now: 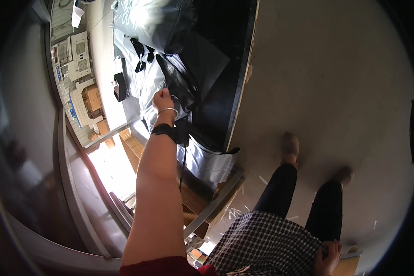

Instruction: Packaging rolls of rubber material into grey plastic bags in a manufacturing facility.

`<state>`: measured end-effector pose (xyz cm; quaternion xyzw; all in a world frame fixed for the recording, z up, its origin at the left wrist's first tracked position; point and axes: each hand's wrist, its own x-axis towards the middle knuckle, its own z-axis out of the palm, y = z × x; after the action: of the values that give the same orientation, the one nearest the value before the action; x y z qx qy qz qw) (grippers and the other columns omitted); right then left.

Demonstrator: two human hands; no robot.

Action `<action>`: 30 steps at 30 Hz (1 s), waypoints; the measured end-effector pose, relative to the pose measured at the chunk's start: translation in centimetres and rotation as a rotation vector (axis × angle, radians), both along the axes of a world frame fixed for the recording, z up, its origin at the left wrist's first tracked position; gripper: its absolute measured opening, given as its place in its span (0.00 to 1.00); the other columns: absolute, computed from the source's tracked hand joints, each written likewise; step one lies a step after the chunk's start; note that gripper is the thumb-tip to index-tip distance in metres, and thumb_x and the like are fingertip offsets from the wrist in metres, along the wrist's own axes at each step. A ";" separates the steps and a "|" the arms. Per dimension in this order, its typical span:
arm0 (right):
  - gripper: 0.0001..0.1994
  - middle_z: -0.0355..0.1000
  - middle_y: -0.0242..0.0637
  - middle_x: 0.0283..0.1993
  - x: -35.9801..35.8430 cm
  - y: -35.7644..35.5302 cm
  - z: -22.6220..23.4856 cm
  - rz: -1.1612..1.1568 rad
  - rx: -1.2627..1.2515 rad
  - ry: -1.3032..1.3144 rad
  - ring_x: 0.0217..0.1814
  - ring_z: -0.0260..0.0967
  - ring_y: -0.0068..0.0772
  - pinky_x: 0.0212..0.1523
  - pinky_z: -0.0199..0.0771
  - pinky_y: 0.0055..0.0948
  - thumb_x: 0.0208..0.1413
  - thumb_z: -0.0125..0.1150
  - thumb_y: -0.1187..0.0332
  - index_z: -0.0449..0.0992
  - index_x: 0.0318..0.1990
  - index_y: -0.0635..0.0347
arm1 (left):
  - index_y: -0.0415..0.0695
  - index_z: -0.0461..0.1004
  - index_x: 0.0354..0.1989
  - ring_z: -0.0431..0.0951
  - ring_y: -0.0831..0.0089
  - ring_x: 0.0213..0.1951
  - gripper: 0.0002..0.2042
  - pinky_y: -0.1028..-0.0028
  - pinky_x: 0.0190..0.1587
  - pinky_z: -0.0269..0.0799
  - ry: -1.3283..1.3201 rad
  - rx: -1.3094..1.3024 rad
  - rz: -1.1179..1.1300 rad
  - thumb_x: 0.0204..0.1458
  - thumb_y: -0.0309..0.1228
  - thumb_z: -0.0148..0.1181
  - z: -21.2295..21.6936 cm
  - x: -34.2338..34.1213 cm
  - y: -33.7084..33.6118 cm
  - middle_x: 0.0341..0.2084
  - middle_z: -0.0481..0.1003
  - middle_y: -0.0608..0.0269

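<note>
My left hand (162, 99) is closed, its fingers pinched at a silvery-grey plastic bag (150, 85) in a loose pile on the black tabletop (217, 108). A bracelet and a black wrist strap with a cable are on that arm. Just beyond the hand lie crumpled dark plastic folds (175, 76) and black strips (140, 54). A large, full grey plastic bag (147, 20) stands at the far end of the pile. My right hand (329, 258) hangs low beside my leg at the lower right, fingers curled around something dark that I cannot make out.
The table's right edge (242, 87) runs beside the grey floor (336, 83). More silvery plastic (211, 161) hangs over the near end, above a metal frame bar (214, 204). Cardboard boxes (93, 97) and pale equipment (78, 55) are at the left. White scraps litter the floor near my feet.
</note>
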<state>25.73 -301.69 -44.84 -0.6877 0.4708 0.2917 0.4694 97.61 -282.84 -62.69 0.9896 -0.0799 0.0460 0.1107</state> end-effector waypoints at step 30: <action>0.15 0.73 0.47 0.47 0.8 0.3 -0.4 -0.030 0.009 -0.037 0.56 0.65 0.58 0.58 0.64 0.50 0.48 0.62 0.70 0.76 0.46 0.57 | 0.43 0.65 0.40 0.75 0.51 0.31 0.10 0.57 0.37 0.70 -0.111 0.247 -0.334 0.49 0.21 0.52 3.1 -2.0 -2.8 0.24 0.72 0.50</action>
<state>26.54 -301.35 -45.26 -0.6837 0.4710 0.2742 0.4853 95.57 -285.60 -59.57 0.9646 -0.2537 0.0714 -0.0099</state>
